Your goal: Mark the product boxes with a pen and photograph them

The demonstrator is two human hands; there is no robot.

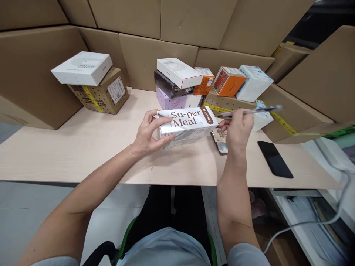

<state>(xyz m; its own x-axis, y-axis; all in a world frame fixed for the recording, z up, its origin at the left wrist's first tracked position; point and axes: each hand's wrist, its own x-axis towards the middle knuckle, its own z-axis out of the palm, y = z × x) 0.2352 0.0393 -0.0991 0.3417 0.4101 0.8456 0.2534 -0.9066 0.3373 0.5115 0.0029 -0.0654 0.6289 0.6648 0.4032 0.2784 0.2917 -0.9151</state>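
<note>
Wooden table [83, 147]: boxes [102, 94], phone [275, 159].

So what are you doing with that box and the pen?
A person sits at a light wooden table. The left hand grips one end of a white Su-per Meal box, holding it just above the tabletop. The right hand holds a pen close to the box's other end. A black phone lies flat to the right, and more small boxes are stacked behind.

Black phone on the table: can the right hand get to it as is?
Probably yes. The black phone lies flat on bare table just right of the right hand, nothing between them. That hand holds a pen, so its grip is occupied.
</note>
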